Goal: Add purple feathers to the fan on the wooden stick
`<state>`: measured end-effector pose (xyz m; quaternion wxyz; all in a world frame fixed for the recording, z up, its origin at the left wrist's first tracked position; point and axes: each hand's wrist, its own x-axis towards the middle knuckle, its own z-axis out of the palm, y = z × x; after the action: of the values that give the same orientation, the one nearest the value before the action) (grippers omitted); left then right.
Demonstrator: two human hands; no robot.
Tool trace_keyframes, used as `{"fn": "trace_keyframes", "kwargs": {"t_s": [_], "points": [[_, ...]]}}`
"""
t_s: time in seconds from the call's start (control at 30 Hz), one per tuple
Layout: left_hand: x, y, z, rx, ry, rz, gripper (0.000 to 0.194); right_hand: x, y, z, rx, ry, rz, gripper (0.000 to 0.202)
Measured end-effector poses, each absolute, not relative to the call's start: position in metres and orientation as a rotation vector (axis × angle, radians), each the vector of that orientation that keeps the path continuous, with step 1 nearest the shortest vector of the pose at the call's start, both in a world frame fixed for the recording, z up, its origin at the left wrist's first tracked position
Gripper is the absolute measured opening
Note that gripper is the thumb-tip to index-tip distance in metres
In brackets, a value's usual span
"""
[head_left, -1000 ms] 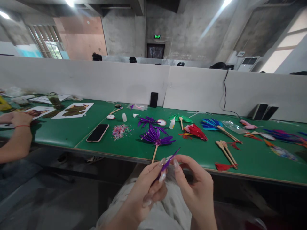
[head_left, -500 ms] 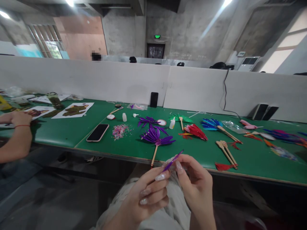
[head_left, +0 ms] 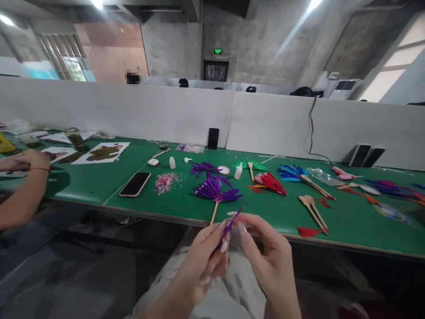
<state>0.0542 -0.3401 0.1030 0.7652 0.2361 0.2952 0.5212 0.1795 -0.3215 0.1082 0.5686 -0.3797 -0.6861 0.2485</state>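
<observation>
A thin purple feather (head_left: 229, 227) is pinched between the thumb and fingers of my left hand (head_left: 202, 259), tilted up to the right. Close beside it on the right, my right hand (head_left: 267, 252) has its thumb and index finger at the feather's upper part; whether they grip it is hard to tell. Just beyond my hands lies a purple feather fan (head_left: 217, 190) with a wooden handle, its lower end hidden by my left hand. Loose purple feathers (head_left: 203, 167) lie behind the fan, near a small glue bottle (head_left: 238, 171).
On the green table (head_left: 186, 208) are a phone (head_left: 135, 184), pink and white bits (head_left: 167, 182), a red feather bundle (head_left: 270, 182), a blue fan (head_left: 292, 172) and wooden handles (head_left: 312, 210). A person's arm (head_left: 28, 190) rests at the left. A white partition (head_left: 159, 113) stands behind.
My left hand has turned, and the feather has shifted slightly left and stands steeper. My right hand has moved slightly left. The other person's hands have shifted right.
</observation>
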Motion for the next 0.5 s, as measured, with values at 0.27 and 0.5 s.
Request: {"fn": "trace_keyframes", "kwargs": {"t_s": [0.27,0.5], "points": [[0.0623,-0.3382,0.0996,0.555,0.927,1.298,0.049,0.1761,-0.3229,0.1115,-0.972,-1.612,0.435,0.011],[0.0650,-0.3384,0.0948,0.725,1.083,1.304,0.056,0.1756,-0.3232,0.1134,-1.000,-1.633,0.417,0.011]]}}
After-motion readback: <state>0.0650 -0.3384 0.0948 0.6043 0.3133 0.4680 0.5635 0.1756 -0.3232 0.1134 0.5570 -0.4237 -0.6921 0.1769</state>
